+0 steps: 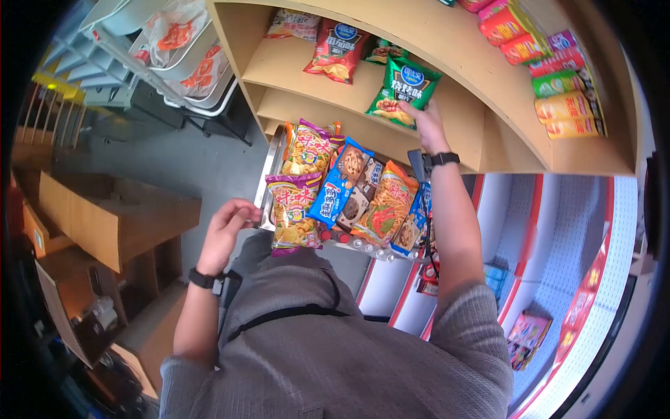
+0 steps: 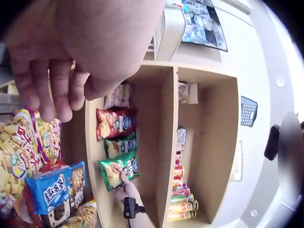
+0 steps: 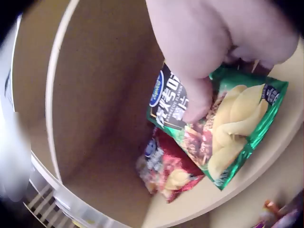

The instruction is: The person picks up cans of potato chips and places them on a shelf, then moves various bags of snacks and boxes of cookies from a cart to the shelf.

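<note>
Green chip bag (image 1: 402, 88) in right hand (image 1: 428, 124), pinched between thumb and fingers

A pale wooden shelf (image 1: 276, 63) carries a row of crisp packets standing upright: one whitish and red (image 1: 293, 24), one red (image 1: 337, 52) and one green (image 1: 387, 50). On the shelf board above (image 2: 175, 114) stand colourful tubes (image 2: 183, 207) and a pale packet (image 2: 184, 92). A metal-edged support (image 1: 268, 192), mostly hidden, bears orange-and-purple snack bags (image 1: 294, 209), blue biscuit packets (image 1: 338, 192) and an orange noodle-pictured bag (image 1: 389, 202).
</note>
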Motion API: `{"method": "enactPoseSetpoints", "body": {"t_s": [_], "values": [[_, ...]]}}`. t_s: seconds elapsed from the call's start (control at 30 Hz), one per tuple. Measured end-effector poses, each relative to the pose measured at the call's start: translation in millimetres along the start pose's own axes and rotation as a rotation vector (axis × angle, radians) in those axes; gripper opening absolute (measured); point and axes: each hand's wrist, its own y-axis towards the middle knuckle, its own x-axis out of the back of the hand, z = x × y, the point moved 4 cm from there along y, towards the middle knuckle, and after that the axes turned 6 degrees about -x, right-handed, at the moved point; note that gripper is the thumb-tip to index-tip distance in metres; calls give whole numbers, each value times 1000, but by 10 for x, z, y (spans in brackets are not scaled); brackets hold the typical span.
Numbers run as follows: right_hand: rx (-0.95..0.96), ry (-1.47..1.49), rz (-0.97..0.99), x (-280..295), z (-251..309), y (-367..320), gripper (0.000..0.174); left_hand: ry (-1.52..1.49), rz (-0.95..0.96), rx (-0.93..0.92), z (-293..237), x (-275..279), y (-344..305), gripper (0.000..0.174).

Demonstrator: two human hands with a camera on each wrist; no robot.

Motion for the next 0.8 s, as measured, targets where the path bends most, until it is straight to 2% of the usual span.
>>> {"method": "enactPoseSetpoints", "body": {"t_s": [0.03,0.1,0.17,0.2,0.3,0.33,0.43,0.5,0.57,0.6,0.63,0.73,0.8], "values": [[49,-108,-36,-13,-32,206,59,5,-50,8,55,50,-89,18],[66,-121,-23,-91,-88,525,60,-31,-165,35,118,127,-273,18],[51,1,-55,-202,-94,743,61,-42,-219,48,167,196,-429,18],[37,-88,-62,-223,-129,868,66,-47,-254,61,176,226,-481,18],[123,-29,31,-240,-331,1254,65,-48,-336,68,152,269,-591,18],[44,-20,21,-243,-391,1296,69,-49,-350,65,141,274,-604,18],[43,-51,16,-268,-389,1231,70,-62,-380,52,142,249,-622,18],[23,-56,27,-251,-413,1272,68,-106,-347,45,195,208,-605,19],[133,-68,-10,-187,-546,1359,68,-118,-335,65,266,181,-574,19],[162,3,23,-280,-390,1175,81,-127,-315,78,288,172,-564,20],[250,-205,13,-238,-387,1216,96,-119,-315,94,296,164,-555,20],[126,-206,-123,-172,-457,1022,103,-87,-235,145,341,84,-458,20],[24,-392,-169,-90,-401,762,96,-81,-201,163,357,19,-387,20]]}}
